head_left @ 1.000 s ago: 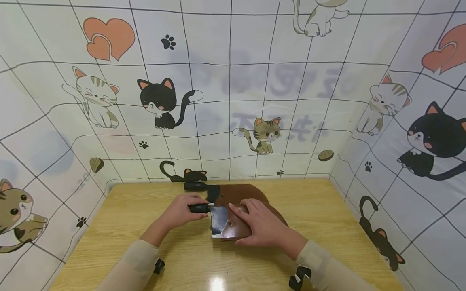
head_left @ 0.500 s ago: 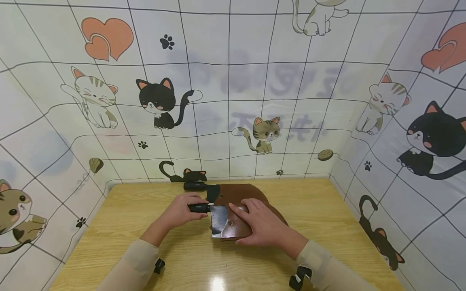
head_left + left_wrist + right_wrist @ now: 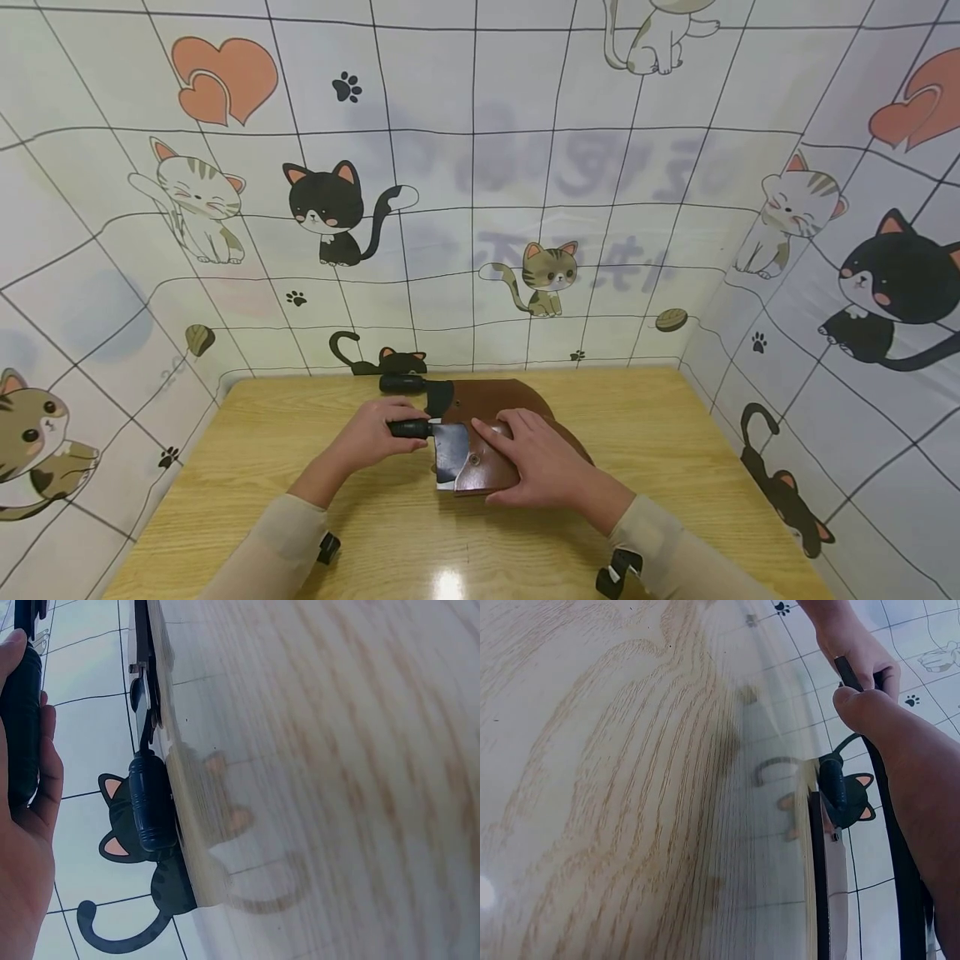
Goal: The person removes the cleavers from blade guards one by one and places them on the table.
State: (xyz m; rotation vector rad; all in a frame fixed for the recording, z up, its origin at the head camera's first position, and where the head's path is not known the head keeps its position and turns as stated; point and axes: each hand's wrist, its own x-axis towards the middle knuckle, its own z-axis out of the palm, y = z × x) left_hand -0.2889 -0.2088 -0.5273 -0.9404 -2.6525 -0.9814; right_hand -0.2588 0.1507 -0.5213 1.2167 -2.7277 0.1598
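Observation:
My left hand (image 3: 378,435) grips the black handle of a cleaver (image 3: 452,454), whose broad steel blade shows only near the handle. The rest of the blade is inside a brown leather sheath (image 3: 483,473) with a round snap at its edge. My right hand (image 3: 547,467) holds that sheath, thumb on the near face. In the left wrist view, my fingers wrap the ridged handle (image 3: 22,727). Just behind lies a second cleaver, its black handle (image 3: 402,384) pointing left and its blade covered by another brown sheath (image 3: 495,397).
Both cleavers are at the back middle of a light wooden table (image 3: 300,417). A white wall covering (image 3: 435,292) with printed cats and grid lines rises behind and on both sides. Black straps (image 3: 618,573) sit at the wrists.

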